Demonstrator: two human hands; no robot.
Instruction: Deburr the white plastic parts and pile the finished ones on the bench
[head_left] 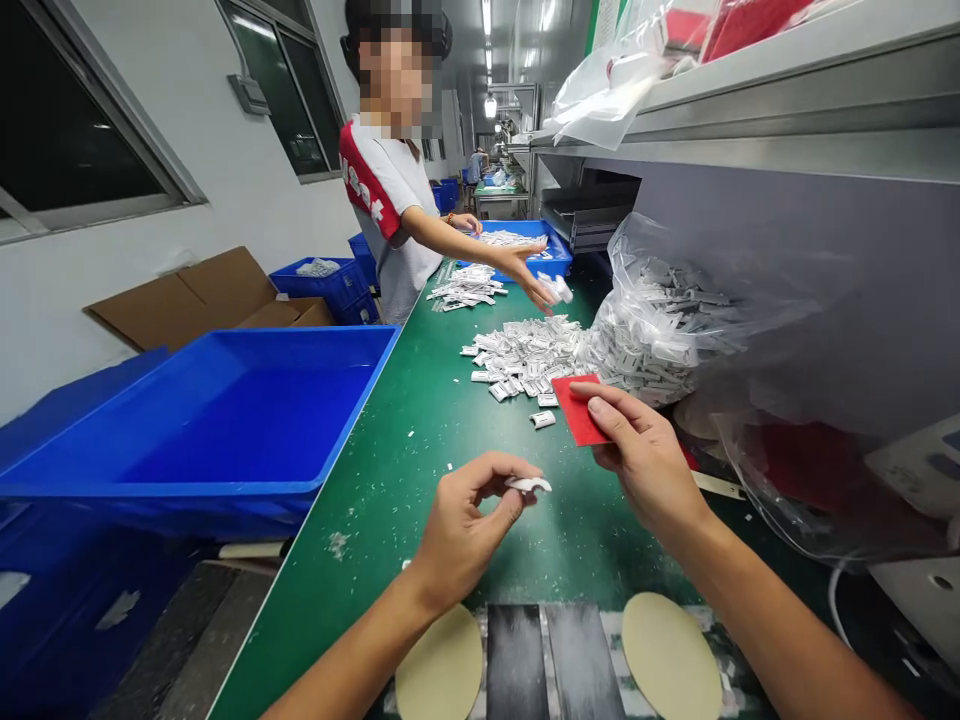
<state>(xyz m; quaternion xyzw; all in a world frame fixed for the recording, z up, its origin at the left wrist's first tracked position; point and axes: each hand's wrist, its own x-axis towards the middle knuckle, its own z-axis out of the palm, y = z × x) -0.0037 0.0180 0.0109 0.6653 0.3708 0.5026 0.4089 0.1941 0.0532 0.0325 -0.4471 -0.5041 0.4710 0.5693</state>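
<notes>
My left hand [472, 530] is closed in a pinch around a small white plastic part [529, 485] with a curved notch at its end. Higher and to the right, my right hand [637, 450] grips a flat red square sheet [581, 412] between thumb and fingers. The two hands are apart above the green table [390, 480]. Beyond them lies a heap of similar white parts [525, 355], with one loose white part [542, 420] just left of the red sheet. Fingers partly hide the piece in my left hand.
Across the table a co-worker's hand [525, 275] reaches over white parts. A clear bag of parts [652, 330] leans at the right. Left stands a blue bin [225, 400]. Cream oval pads [671, 655] flank dark strips [514, 660] at the near edge. A metal shelf [787, 110] overhangs the right.
</notes>
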